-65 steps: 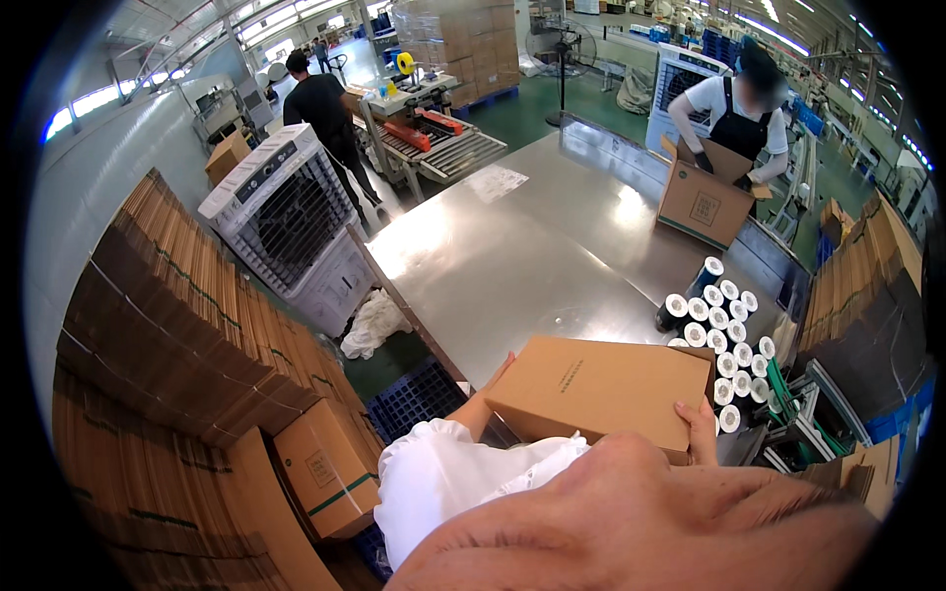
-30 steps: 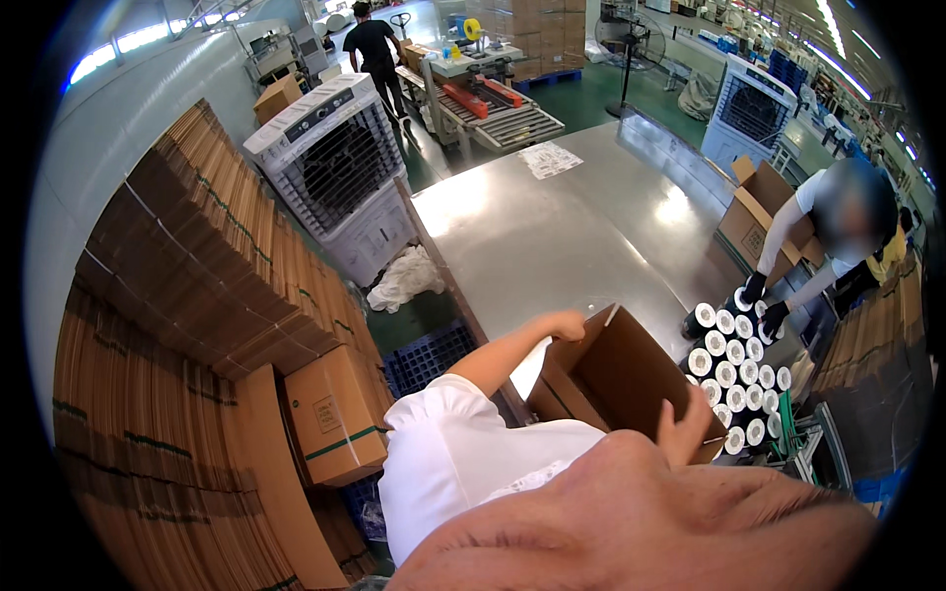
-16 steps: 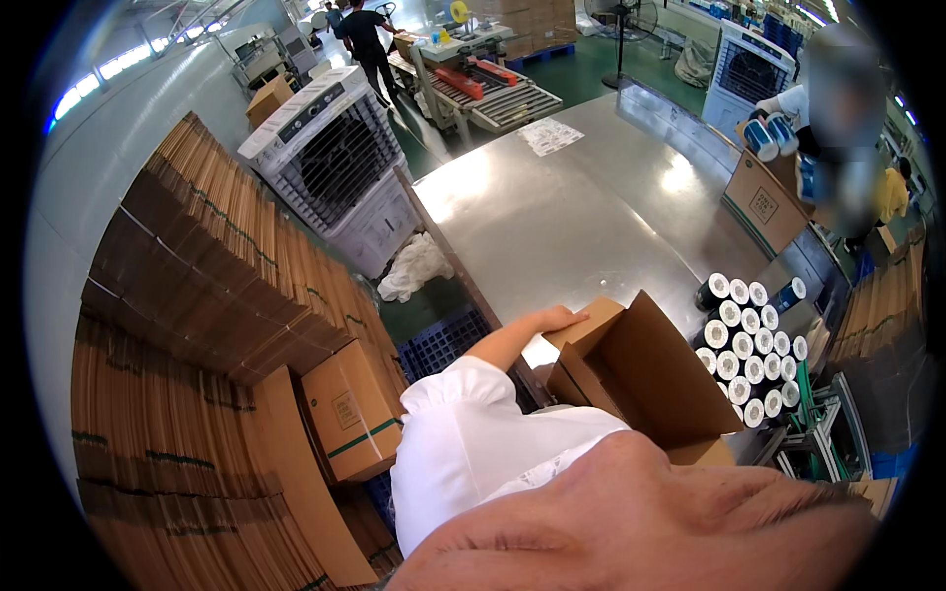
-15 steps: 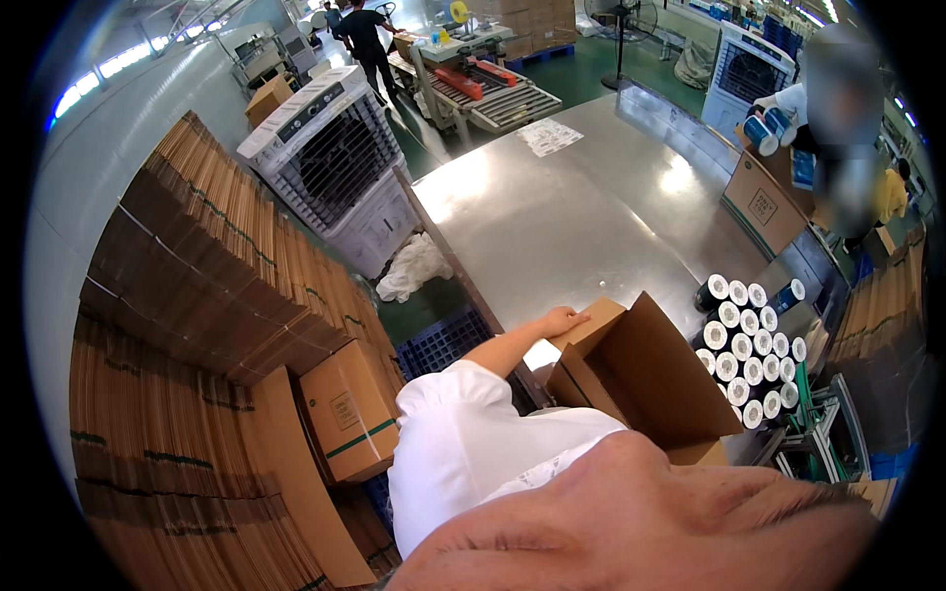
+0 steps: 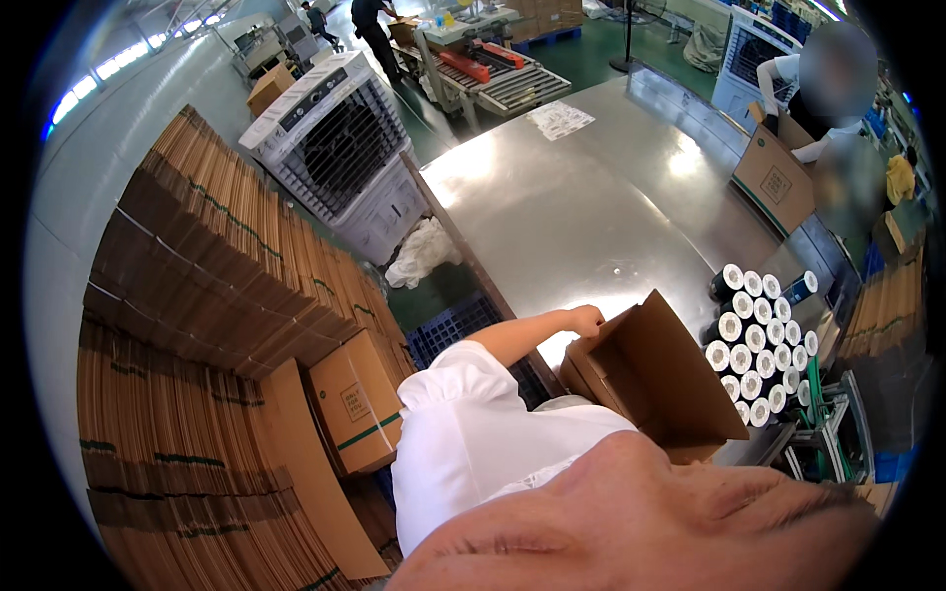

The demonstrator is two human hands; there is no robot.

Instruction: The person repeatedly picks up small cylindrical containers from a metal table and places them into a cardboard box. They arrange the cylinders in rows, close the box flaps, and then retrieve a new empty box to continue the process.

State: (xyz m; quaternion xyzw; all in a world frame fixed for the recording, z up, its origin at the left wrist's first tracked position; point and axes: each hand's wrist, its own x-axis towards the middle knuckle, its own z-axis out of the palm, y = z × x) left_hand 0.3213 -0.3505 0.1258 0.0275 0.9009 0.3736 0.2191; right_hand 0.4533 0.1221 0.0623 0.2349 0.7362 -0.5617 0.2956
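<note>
An open brown cardboard box [image 5: 680, 369] stands tilted at the near edge of the metal table, its dark inside facing up and one flap raised on the right. My left hand [image 5: 588, 320] is at the box's far left corner, fingers curled in on its edge. My right hand is not visible; the lower part of the box is hidden behind my body. Close to the box on the right stand several dark cylindrical containers [image 5: 755, 338] with white round tops, packed together. One blue container [image 5: 801, 288] leans at their far side.
Bundled flat cardboard [image 5: 197, 394] is stacked high on the left, beside a closed box [image 5: 355, 399]. An air cooler [image 5: 335, 148] stands beyond it. Across the metal table [image 5: 552, 217], a co-worker handles another box [image 5: 774, 182]. A metal frame [image 5: 833, 424] is at the right.
My left hand has gone from lying over the box's flap to curled fingers at its corner. That flap no longer sticks out. The co-worker's held blue containers are out of sight.
</note>
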